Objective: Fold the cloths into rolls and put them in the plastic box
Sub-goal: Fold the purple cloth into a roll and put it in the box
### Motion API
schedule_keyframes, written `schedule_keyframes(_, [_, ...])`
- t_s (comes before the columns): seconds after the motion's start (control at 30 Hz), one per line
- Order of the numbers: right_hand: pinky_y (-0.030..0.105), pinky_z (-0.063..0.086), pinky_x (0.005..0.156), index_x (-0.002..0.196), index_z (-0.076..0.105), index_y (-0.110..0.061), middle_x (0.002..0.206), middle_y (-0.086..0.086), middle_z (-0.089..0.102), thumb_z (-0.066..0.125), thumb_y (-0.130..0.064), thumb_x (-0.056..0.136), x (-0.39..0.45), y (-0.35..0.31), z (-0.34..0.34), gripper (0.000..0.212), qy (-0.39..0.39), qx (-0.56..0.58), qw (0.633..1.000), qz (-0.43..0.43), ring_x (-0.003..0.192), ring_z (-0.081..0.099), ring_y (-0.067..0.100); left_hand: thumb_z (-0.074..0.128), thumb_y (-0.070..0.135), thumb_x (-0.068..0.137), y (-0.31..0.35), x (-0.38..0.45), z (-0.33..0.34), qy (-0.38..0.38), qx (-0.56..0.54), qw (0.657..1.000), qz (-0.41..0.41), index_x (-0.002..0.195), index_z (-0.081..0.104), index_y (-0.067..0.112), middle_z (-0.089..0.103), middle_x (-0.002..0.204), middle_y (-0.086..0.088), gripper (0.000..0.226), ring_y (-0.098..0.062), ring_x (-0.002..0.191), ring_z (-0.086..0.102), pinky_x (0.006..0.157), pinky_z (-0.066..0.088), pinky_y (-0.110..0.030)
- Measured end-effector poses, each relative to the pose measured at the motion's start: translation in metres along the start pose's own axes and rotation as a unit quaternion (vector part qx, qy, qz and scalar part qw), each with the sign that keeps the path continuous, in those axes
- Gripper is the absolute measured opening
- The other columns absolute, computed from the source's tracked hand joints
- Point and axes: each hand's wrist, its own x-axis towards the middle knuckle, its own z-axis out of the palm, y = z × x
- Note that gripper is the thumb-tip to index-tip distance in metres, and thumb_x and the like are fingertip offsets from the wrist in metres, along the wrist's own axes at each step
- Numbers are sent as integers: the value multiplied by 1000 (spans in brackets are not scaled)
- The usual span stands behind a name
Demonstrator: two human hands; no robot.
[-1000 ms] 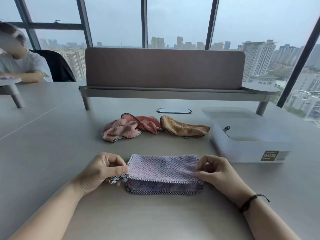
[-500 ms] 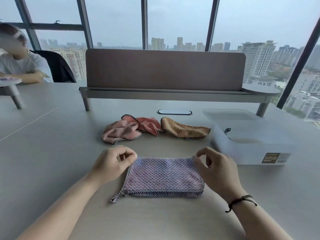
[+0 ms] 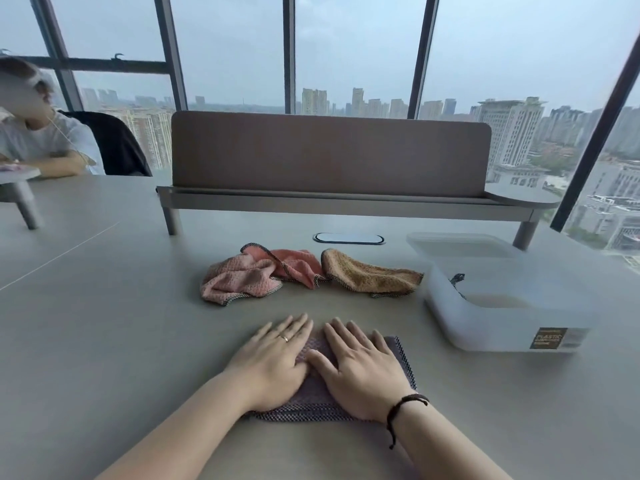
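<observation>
- Purple cloth (image 3: 313, 398) lies folded flat on the grey table (image 3: 104, 323), right in front of the person, mostly covered by both hands.
- Left hand (image 3: 273, 358): palm down on the left part of the cloth, fingers straight and slightly spread, pressing. Holds nothing. Ring on one finger.
- Right hand (image 3: 360, 365): palm down on the right part of the cloth, fingers straight, pressing, gripping nothing. Thumbs of the two hands meet near the cloth's middle. Dark cord bracelet (image 3: 403, 408) at the wrist.
- Checked edge of the cloth shows along the near side and the right side.
- Further back on the table: a crumpled pink cloth (image 3: 239, 280), a salmon cloth (image 3: 294, 263) touching it, and a tan cloth (image 3: 370, 277) just beside that.
- Plastic box (image 3: 498, 320), open, stands to the right, well apart from the hands; dark label on its front. A bit of checked fabric shows inside. Its lid (image 3: 460, 244) lies behind it.
- Another person (image 3: 41, 140) sits at far left by the window.
</observation>
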Motion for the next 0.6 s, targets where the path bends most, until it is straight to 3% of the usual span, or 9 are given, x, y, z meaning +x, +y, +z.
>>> schedule_keyframes(0.17, [39, -4, 124, 157, 4, -37, 164, -18, -3, 14, -77, 90, -9, 35, -10, 79, -6, -21, 999, 45, 152, -6, 6, 13, 68, 95, -2, -1, 2, -4, -15, 1000, -13, 156, -8, 30, -13, 163, 15, 75, -3, 150, -12, 124, -6, -34])
schedule_keyframes(0.43, [43, -4, 123, 154, 10, -45, 163, -24, 0, 17, -78, 89, -13, 63, -14, 73, 2, 10, 998, 63, 151, -6, 3, 16, 76, 90, -16, 4, -1, 5, -44, 999, -7, 157, 1, 35, -6, 164, 17, 79, -3, 150, -8, 123, -4, -34])
schedule_keyframes(0.53, [43, -3, 123, 152, 17, -46, 162, -26, 5, 19, -78, 89, -10, 68, -15, 71, 5, 31, 998, 53, 150, -3, 1, 18, 80, 85, -32, 4, -3, 26, -77, 997, -19, 154, 19, 41, 5, 164, 17, 79, -4, 151, 1, 124, 1, -35])
schedule_keyframes(0.6, [40, 2, 123, 146, 32, -46, 159, -28, 17, 26, -75, 91, -8, 73, -19, 62, 21, 50, 998, 43, 149, 7, -1, 27, 83, 78, -42, 3, -4, 57, -140, 988, -21, 139, 44, 43, 24, 161, 15, 75, -5, 149, 16, 122, 13, -32])
